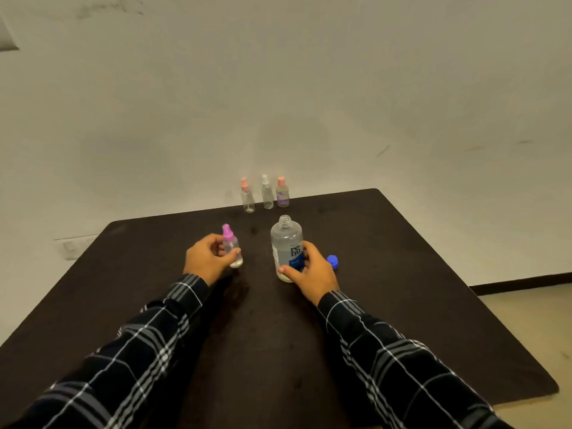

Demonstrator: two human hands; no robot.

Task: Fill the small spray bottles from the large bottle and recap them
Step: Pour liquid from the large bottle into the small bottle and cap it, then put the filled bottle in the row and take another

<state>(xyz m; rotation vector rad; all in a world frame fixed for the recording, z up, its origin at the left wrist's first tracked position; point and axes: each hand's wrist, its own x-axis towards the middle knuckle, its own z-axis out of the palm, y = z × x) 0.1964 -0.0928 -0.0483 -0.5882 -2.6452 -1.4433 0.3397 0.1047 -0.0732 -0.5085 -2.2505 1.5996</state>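
A small clear spray bottle (pixel 231 245) with a pink cap stands on the dark table (pixel 402 274); my left hand (pixel 207 258) holds its body, thumb across the front. The large clear bottle (pixel 285 243), uncapped and with a blue label, stands to its right. My right hand (pixel 312 274) grips its lower part. Its blue cap (pixel 332 261) lies on the table just right of that hand. Three more small spray bottles stand in a row at the table's far edge: one with a pink cap (pixel 247 196), one with a white cap (pixel 266 193), one with a pink cap (pixel 282 193).
The table's far edge meets a pale wall (pixel 278 88). On the right the table ends above a beige floor (pixel 532 320).
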